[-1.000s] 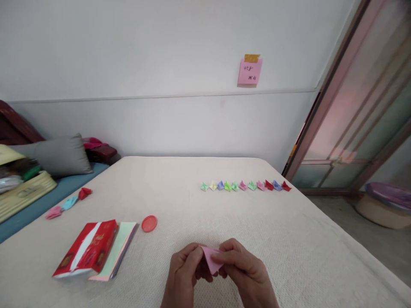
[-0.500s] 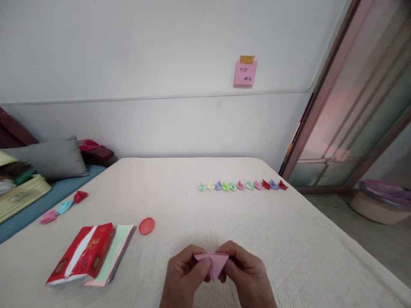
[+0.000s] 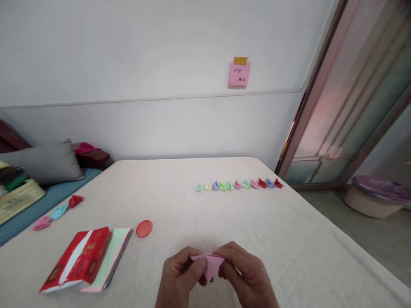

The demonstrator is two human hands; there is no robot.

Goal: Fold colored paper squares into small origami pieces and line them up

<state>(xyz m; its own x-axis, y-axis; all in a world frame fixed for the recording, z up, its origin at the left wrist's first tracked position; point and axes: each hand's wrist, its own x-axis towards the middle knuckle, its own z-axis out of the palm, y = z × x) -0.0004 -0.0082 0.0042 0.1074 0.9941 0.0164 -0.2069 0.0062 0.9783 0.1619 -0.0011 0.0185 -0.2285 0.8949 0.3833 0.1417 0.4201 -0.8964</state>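
A small folded piece of pink paper is held between both hands near the bottom centre, its wide edge up and its point down. My left hand pinches its left side, with the thumb flat on the front face. At the right corner, my right hand grips the paper between thumb and fingers. Some fingertips are hidden behind the paper. Beyond the hands, a row of several small folded paper pieces in mixed colours lies across the table.
On the white-covered table lie a red packet, coloured paper sheets and a round red lid. Three folded pieces rest at the left edge. A pink note is on the wall.
The view has shifted slightly. The pink paper is tilted a little differently, and my right thumb has moved from its front face toward the right corner. Both hands still hold it.
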